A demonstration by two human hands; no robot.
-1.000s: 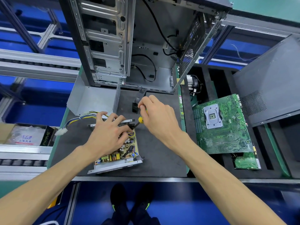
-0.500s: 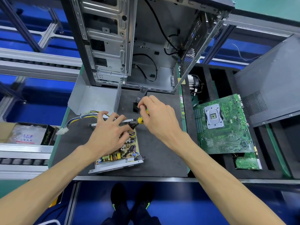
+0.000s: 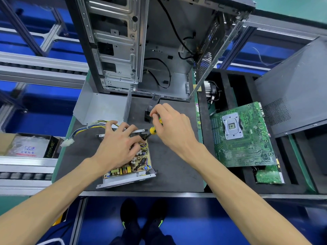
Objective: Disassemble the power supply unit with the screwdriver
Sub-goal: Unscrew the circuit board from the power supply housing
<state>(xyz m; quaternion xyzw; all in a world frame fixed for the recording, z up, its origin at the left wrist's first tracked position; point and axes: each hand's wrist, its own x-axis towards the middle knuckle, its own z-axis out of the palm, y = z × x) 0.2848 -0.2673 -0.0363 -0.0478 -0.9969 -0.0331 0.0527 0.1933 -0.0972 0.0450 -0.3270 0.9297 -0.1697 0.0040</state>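
bench: black mat [image 3: 173,174] | rails: aluminium [image 3: 40,68] | floor: blue [image 3: 194,221] | upper right: green [image 3: 290,6]

Both forearms bare from the near edge of view to the wrist, no sleeves visible. Left hand [image 3: 116,147] and right hand [image 3: 174,128] bare too: no gloves, rings, watch or wrist strap showing. Fingers [image 3: 131,129] with short nails where they can be seen. Low in view, dark trousers [image 3: 141,237], colour hard to tell beyond dark. A pair of black trainers [image 3: 144,213], each with a bright green curved mark on the side near the toe. Nothing else of the person in view.
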